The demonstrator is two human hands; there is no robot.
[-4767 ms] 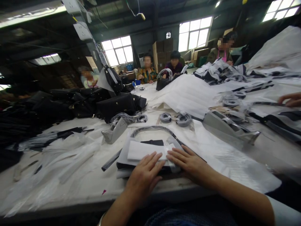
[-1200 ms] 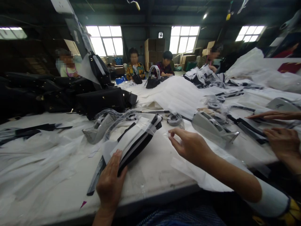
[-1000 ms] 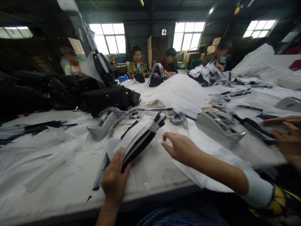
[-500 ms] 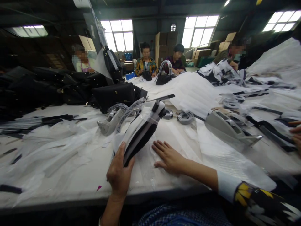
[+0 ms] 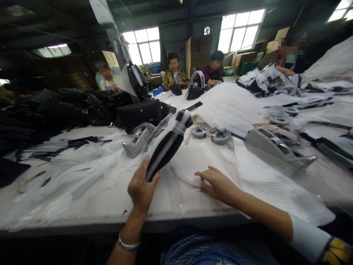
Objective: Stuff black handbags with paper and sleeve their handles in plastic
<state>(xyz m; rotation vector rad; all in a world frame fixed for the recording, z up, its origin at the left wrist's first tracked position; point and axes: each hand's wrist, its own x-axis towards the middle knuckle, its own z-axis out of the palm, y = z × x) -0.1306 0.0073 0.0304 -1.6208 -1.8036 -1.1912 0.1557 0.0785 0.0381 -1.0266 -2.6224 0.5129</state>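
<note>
My left hand (image 5: 143,186) is closed around the near end of a black handbag (image 5: 168,145) seen from its narrow side. The bag is tilted up and away, with pale wrapping round its far end and a whitish strip down its side. Beside it, clear film hangs partly behind the bag. My right hand (image 5: 216,182) has its fingers stretched out over a white sheet (image 5: 190,165) on the table and holds nothing. Whether its fingertips touch the sheet I cannot tell.
Two grey tape dispensers (image 5: 275,147) stand left and right. Rolled grey straps (image 5: 221,136) lie beyond my hands. Black bags (image 5: 140,114) pile up at the back left. White foam sheets (image 5: 228,106) cover the middle. Several people work across the table.
My right hand has lifted from lying flat and drawn back to the right, away from the bag. My left hand keeps hold of the bag, turned slightly. The view has shifted.
</note>
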